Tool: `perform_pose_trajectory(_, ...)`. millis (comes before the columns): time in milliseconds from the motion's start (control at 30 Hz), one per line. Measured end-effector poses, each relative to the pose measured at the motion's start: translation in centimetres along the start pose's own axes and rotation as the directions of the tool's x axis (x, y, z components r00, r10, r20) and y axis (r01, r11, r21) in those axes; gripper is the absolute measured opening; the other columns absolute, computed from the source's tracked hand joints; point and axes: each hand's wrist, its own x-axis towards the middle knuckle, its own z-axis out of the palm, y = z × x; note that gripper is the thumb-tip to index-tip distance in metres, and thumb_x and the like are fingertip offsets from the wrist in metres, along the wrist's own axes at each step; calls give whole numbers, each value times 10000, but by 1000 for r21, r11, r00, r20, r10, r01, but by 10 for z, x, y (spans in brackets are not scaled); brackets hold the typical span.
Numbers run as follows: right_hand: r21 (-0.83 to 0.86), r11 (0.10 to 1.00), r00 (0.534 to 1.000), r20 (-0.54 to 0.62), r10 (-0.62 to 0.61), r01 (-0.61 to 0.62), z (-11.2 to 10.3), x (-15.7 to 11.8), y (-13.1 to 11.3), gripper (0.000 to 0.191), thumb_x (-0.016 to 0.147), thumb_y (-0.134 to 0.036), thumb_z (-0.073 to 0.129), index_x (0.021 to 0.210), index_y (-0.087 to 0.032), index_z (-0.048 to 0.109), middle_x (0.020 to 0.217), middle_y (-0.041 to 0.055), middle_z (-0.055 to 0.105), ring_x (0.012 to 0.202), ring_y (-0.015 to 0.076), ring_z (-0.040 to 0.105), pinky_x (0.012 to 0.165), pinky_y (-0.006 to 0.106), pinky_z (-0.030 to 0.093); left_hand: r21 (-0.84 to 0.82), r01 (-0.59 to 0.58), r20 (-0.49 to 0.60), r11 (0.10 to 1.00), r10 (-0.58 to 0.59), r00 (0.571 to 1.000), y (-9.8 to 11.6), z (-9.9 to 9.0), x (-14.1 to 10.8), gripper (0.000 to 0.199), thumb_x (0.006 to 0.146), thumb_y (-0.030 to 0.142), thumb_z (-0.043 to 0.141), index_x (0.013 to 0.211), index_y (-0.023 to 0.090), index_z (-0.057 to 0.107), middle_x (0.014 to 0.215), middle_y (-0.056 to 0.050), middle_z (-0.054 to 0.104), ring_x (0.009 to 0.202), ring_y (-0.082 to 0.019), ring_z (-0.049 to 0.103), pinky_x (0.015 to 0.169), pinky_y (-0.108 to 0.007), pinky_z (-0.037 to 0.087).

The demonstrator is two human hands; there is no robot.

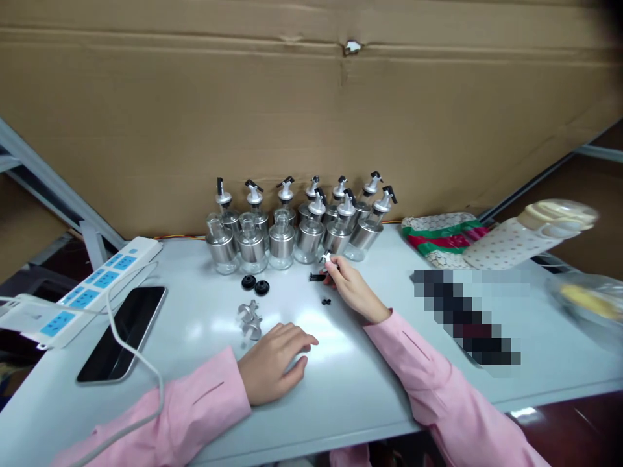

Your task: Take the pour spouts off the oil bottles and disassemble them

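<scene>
My right hand (351, 285) pinches a small silver pourer spout (327, 258) in front of the bottles. A black lever piece (317, 277) shows just below the fingertips; whether it is held or lies on the table, I cannot tell. My left hand (278, 363) rests low over the table, fingers apart and holding nothing. Nearest to it are loose silver spout pieces (252, 327). Two round black stoppers (261, 287) lie behind those. Tiny black parts (326, 301) sit below my right hand. Glass bottles with steel bands (251, 246) stand in rows; three front-left ones have no spout.
A white power strip (92, 292) and a black phone (124, 334) lie at left, with a white cable (114, 324) crossing my left sleeve. To the right are a patterned bag (445, 233), a dotted cup (506, 243) and a blurred bowl (588, 298). Cardboard (243, 117) walls the back.
</scene>
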Motion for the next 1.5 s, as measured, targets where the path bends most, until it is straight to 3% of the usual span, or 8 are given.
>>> perform_pose_trajectory(267,-1,996,995,-41,-94,94,0,-9,-22,377,858,-549,428,908,-192,535,818,37,541,712,163,525,663,300,440,-328,224,-62,918,-257,964,-1,1,2,285,836,182,453,1115,207,396,1012,-67,579,835,-157,552,776,-320,452)
perform_pose_trajectory(400,119,980,980,100,-174,162,6,-22,-36,328,835,-507,520,937,-202,586,864,37,527,724,151,522,652,282,451,-493,303,-77,815,-388,918,-4,1,5,314,856,277,466,1146,205,370,979,-67,587,790,-149,549,731,-314,446)
perform_pose_trajectory(733,280,931,871,365,-329,235,14,-38,-51,200,842,-375,578,907,-190,618,869,44,594,710,127,527,655,272,465,-592,288,-52,753,-391,919,-7,-1,5,320,908,477,377,1029,185,425,825,-38,616,760,-176,590,754,-323,442)
perform_pose_trajectory(900,269,937,881,354,-312,224,13,-41,-52,264,839,-280,581,1088,-196,559,824,28,644,749,141,574,720,295,474,-645,284,-53,709,-413,909,-8,-1,5,399,876,583,386,952,193,407,824,-31,607,743,-162,587,739,-297,437)
perform_pose_trajectory(1033,130,920,873,292,-391,369,13,-47,-54,404,842,-261,569,1227,-210,457,914,49,656,811,154,598,793,322,484,-628,291,-45,722,-406,913,-8,-1,5,418,864,619,371,854,202,401,731,-6,579,719,-159,559,708,-279,415)
perform_pose_trajectory(1200,-6,851,826,248,-507,524,14,-49,-51,337,867,-363,553,1158,-200,500,912,68,646,797,161,604,751,301,497,-536,294,-53,791,-379,924,-9,-1,4,508,807,690,394,836,184,437,723,5,507,688,-151,486,657,-263,386)
perform_pose_trajectory(1400,-26,732,716,237,-657,681,17,-47,-50,337,896,-442,474,1099,-177,512,824,60,644,729,156,591,691,295,492,-523,237,-23,819,-292,956,-9,-3,4,604,800,724,336,949,155,474,752,-7,521,694,-157,482,668,-267,384)
perform_pose_trajectory(1500,-60,720,713,214,-667,692,18,-48,-51,397,886,-463,483,1142,-160,476,836,63,633,731,152,577,680,286,484,-546,229,-25,806,-289,957,-10,-2,4,553,811,689,386,904,154,494,737,-5,535,688,-155,499,675,-263,392)
